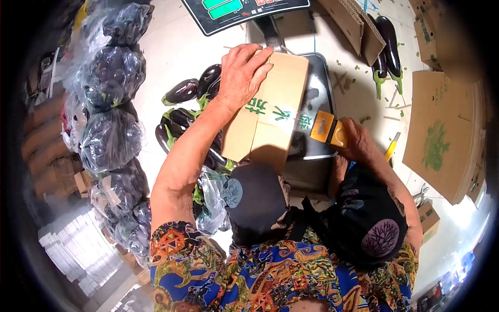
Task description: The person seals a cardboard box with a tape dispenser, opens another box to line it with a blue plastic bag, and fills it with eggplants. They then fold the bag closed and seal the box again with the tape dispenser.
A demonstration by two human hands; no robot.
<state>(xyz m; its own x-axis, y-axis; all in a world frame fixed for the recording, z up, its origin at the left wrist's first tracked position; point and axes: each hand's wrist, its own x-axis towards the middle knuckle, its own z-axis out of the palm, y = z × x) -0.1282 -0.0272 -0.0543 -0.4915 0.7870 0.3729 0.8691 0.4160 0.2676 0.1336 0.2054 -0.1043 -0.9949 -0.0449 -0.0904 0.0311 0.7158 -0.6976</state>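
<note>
A cardboard box (278, 99) with green printed characters rests, closed, on the dark platform (321, 93) of a scale. My left hand (243, 75) lies on the box's upper left part, its fingers apart and reaching over the far edge. To the right of the box, my right hand (356, 139) is wrapped round a yellow and black tape dispenser (326, 129), whose front end is close to the box's right side. The palm of my right hand is hidden. Loose eggplants (181, 92) lie on the floor left of the box.
Bagged eggplants (112, 78) form a column at the left. The scale's display (223, 9) stands at the top. Flattened cardboard (442, 130) lies at the right, with two long eggplants (390, 44) and a yellow knife (392, 147) nearby.
</note>
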